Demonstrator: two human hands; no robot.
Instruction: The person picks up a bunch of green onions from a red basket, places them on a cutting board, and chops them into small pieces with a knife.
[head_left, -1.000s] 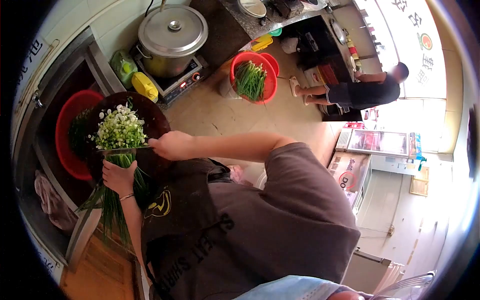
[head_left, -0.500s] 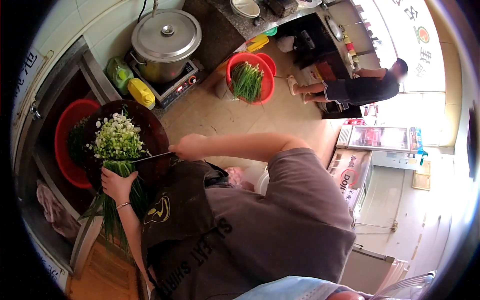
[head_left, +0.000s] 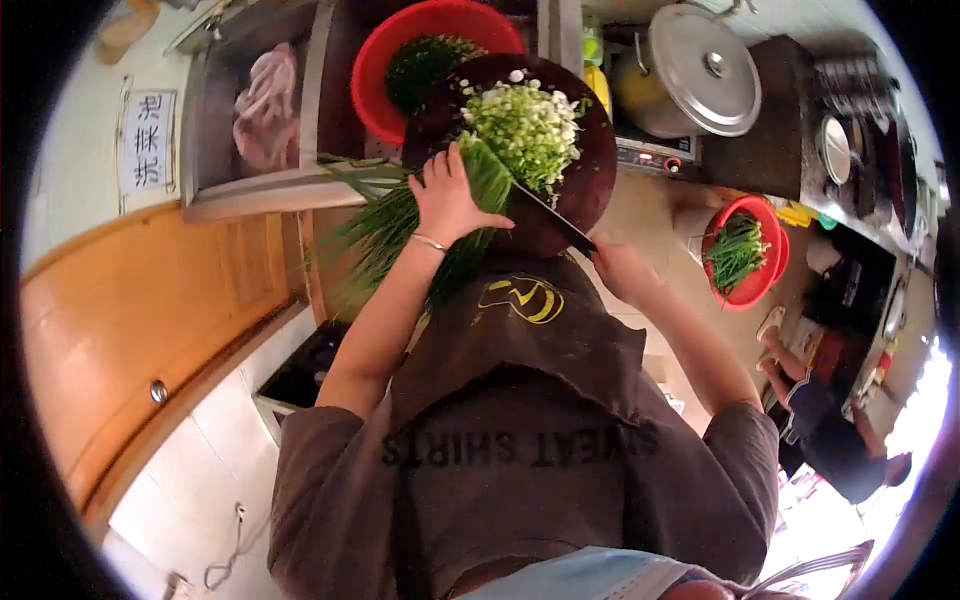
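Note:
A round dark chopping board (head_left: 590, 185) bears a pile of chopped scallions (head_left: 525, 125), white and pale green. My left hand (head_left: 452, 195), with a bangle at the wrist, presses down on a bundle of long scallions (head_left: 375, 220) whose green ends trail off the board to the left. The fingers are bent over the bundle and the thumb sticks out to the right. My right hand (head_left: 622, 268) grips the handle of a kitchen knife (head_left: 550, 212). Its blade lies slantwise at the cut ends, between the bundle and the chopped pile.
Behind the board a red basin (head_left: 375, 75) holds chopped greens. A sink (head_left: 215, 150) with raw meat (head_left: 270, 110) is at left. A lidded steel pot (head_left: 700, 75) stands on a cooker at right. Beyond are a red basin of scallions (head_left: 738, 252) and another person (head_left: 835, 440).
The head view has turned, so the board now lies near the top centre. Both hands keep their hold on the scallions and the knife.

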